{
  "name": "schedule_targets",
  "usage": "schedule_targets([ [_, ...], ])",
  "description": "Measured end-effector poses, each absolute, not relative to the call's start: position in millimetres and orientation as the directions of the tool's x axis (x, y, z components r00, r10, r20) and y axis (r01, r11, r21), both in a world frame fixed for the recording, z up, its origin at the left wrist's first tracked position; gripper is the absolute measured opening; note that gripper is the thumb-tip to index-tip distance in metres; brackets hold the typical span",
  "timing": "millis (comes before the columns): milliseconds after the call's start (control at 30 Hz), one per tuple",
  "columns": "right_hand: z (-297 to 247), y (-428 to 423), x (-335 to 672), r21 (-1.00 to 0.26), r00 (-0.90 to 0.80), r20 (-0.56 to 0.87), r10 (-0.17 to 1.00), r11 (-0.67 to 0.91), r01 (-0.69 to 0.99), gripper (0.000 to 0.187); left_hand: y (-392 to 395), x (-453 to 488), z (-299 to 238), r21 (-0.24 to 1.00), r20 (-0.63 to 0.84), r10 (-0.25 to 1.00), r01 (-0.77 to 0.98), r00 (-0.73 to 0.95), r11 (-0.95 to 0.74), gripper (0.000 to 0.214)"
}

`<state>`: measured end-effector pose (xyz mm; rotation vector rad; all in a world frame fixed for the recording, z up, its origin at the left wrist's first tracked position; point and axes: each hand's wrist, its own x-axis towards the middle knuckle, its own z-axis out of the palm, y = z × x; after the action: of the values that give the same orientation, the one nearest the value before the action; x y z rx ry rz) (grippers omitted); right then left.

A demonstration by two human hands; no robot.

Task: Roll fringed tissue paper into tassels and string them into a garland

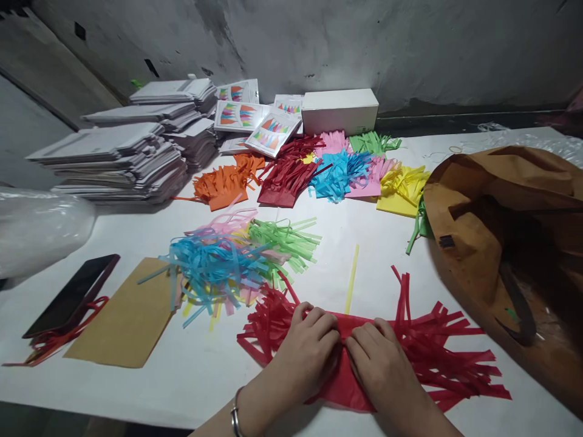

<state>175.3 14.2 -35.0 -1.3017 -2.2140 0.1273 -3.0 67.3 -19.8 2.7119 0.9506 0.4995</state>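
A red tissue paper tassel sheet (348,388) lies across the front of the table, its plain band in the middle and cut fringe spreading out at both ends. My left hand (314,343) has its fingers curled down on the band's left part. Close beside it, my right hand (378,355) bends its fingers over the band too. Both hands are closed on the paper, and the fingertips are partly hidden. Just beyond the red paper lies a thin yellow strip (352,279). A loose heap of blue fringed paper (214,261) and green fringed paper (286,243) is to the left.
Folded orange (225,187), dark red (291,179) and yellow tassels (401,191) lie farther back. Behind them are printed packets (273,130), a white box (339,112) and stacked white packets (118,161). A brown bag (478,200) stands right; a phone (73,294) and brown card (127,321) lie left.
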Motion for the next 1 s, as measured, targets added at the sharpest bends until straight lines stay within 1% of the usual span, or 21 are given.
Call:
schedule_targets([
  [67, -35.6, 14.9, 173.6, -0.349, -0.359, 0.424, 0.832, 0.515, 0.783, 0.035, 67.7, -3.5, -18.3, 0.328, 0.247, 0.628, 0.546, 0.738, -0.771, 0.009],
  [167, -33.9, 13.8, 177.5, -0.342, -0.372, 0.410, 0.833, 0.518, 0.784, 0.034, 65.7, -5.0, -19.3, 0.331, 0.294, 0.613, 0.524, 0.733, -0.785, 0.012],
  [233, -33.3, 11.1, 184.8, -0.342, -0.379, 0.386, 0.841, 0.512, 0.788, 0.034, 63.8, -6.3, -22.6, 0.377, 0.323, 0.648, 0.534, 0.690, -0.757, 0.015],
  [300, -35.6, 7.0, 194.3, -0.346, -0.361, 0.383, 0.851, 0.494, 0.798, 0.031, 62.5, -8.0, -26.0, 0.451, 0.334, 0.697, 0.541, 0.635, -0.709, 0.015],
  [367, -41.1, 2.7, 203.0, -0.330, -0.317, 0.414, 0.853, 0.466, 0.821, 0.029, 61.5, -10.1, -27.2, 0.513, 0.319, 0.725, 0.532, 0.610, -0.673, 0.014],
  [433, -47.1, -0.5, 208.3, -0.303, -0.274, 0.455, 0.847, 0.437, 0.847, 0.027, 59.8, -12.0, -25.0, 0.539, 0.300, 0.732, 0.524, 0.612, -0.659, 0.012],
  [467, -49.3, -1.3, 209.3, -0.297, -0.257, 0.459, 0.850, 0.419, 0.858, 0.028, 58.5, -12.5, -22.8, 0.541, 0.285, 0.736, 0.531, 0.613, -0.652, 0.012],
  [533, -51.0, -1.2, 208.7, -0.312, -0.228, 0.421, 0.878, 0.377, 0.872, 0.030, 54.5, -12.2, -17.4, 0.538, 0.242, 0.765, 0.574, 0.597, -0.618, 0.016],
  [600, -49.1, 0.9, 206.1, -0.336, -0.200, 0.365, 0.909, 0.329, 0.883, 0.032, 49.6, -9.2, -12.9, 0.524, 0.201, 0.809, 0.637, 0.553, -0.565, 0.020],
  [667, -45.2, 4.4, 203.5, -0.345, -0.166, 0.326, 0.931, 0.280, 0.896, 0.033, 45.6, -3.8, -11.1, 0.495, 0.190, 0.850, 0.700, 0.492, -0.515, 0.020],
  [733, -40.6, 8.7, 202.3, -0.345, -0.133, 0.304, 0.943, 0.239, 0.907, 0.033, 44.0, 2.5, -12.1, 0.450, 0.166, 0.881, 0.761, 0.444, -0.468, 0.018],
  [833, -34.0, 15.6, 203.4, -0.379, -0.113, 0.244, 0.963, 0.202, 0.903, 0.029, 45.6, 9.1, -15.8, 0.362, 0.115, 0.901, 0.827, 0.419, -0.431, 0.011],
  [900, -30.3, 19.0, 204.9, -0.418, -0.106, 0.218, 0.970, 0.191, 0.888, 0.025, 47.5, 10.1, -18.2, 0.292, 0.131, 0.885, 0.836, 0.446, -0.465, 0.010],
  [1000, -27.7, 19.8, 205.1, -0.478, -0.109, 0.243, 0.964, 0.217, 0.851, 0.024, 49.2, 9.6, -20.2, 0.175, 0.204, 0.777, 0.759, 0.595, -0.627, 0.014],
])
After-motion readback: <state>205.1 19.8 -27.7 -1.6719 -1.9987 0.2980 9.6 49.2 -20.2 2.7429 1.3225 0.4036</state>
